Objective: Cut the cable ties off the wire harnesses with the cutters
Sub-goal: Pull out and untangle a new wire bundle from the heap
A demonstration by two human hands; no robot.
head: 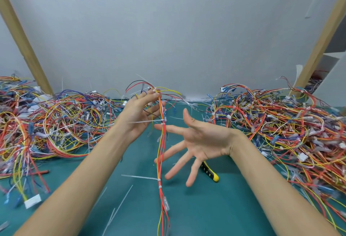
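**Harness Being Held Up While the Cutters Are Lying Under the Free Hand**

A thin red, orange and yellow wire harness (pixel 162 142) is being pinched near its upper end by the curled fingers of the left hand (pixel 142 110). It is being let hang almost straight down, with its long axis running from the fingertips to the bottom edge of the view. Nothing is being held by the right hand (pixel 198 142): its fingers are being spread wide and straight, and the palm is being turned toward the harness. Its index finger is being reached across the wires, though whether they are being touched cannot be told.

White plastic cable ties (pixel 162 120) are being carried on the hanging harness, one just below the left hand and two more lower down, with their tails sticking out to the left.

The yellow-and-black-handled cutters (pixel 210 173) are lying directly beneath the right hand, partly covered by its ring and little fingers, with the handle end pointing away to the lower right. The right hand is judged much the nearer of the two, so a short drop and a grip round the handles is likely being called for.

Everything is being supported by a teal-green work mat (pixel 215 213), which is being littered with white tie offcuts (pixel 121 200). Tangled heaps (pixel 56 121) of multicoloured harnesses are being kept on either side. Behind them a plain grey wall (pixel 168 29) is being framed by two pale wooden posts (pixel 22 39).
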